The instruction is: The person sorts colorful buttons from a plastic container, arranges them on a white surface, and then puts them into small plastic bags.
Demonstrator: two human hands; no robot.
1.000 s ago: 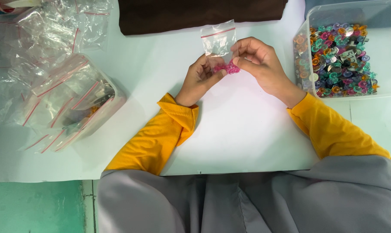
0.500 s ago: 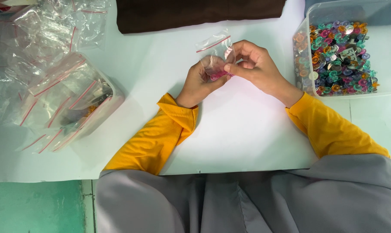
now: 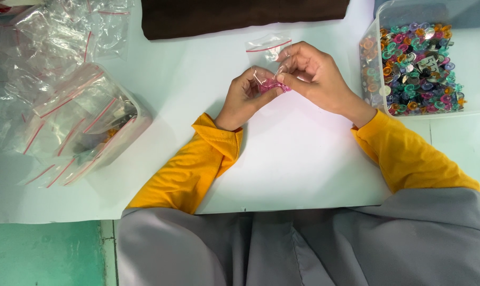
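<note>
Fingers (image 3: 280, 77) half hide something pink (image 3: 274, 86), perhaps bagged.

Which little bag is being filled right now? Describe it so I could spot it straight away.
Start at the clear tub of colourful pieces on the right, then move left to the two hands. The small clear zip bag stands between them; unlike the heaped bags far left, it holds pink pieces.

Small clear zip bag (image 3: 269, 50) upright, red seal line; pink pieces (image 3: 273, 86) at bottom.
</note>
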